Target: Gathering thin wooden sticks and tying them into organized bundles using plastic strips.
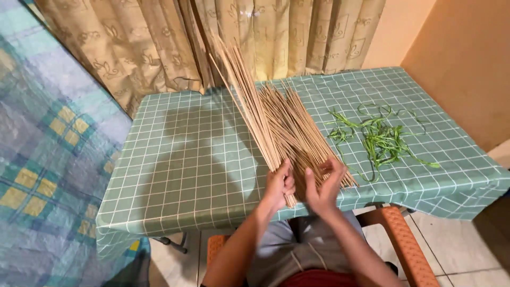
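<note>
A: What lies at the far left?

B: A bed cover in blue and teal checks with yellow squares fills the left edge. Just beside it stands a table under a green cloth ruled with thin white squares, and behind that hangs a beige curtain with a pale scrolled pattern.

A: And on the table?

B: A fan of long, thin, tan sticks, like stripped leaf ribs, lies across the middle of the cloth. Its near ends gather at the table's front edge; its far ends spread towards the curtain, and some rise clear of the cloth there.

A: What are the hands doing?

B: The left hand curls its fingers around a raised bunch at the sticks' near ends, closed on it. The right hand rests just beside, fingers loosely spread and bent over the flatter part of the pile; whether it grips any stick cannot be told, since it is blurred.

A: Further right?

B: A loose scatter of narrow green leaf strips lies on the cloth, near the sticks but apart from them. Below, an orange woven chair arm shows, and a plain orange wall closes the right side. No packages or labels appear.
</note>
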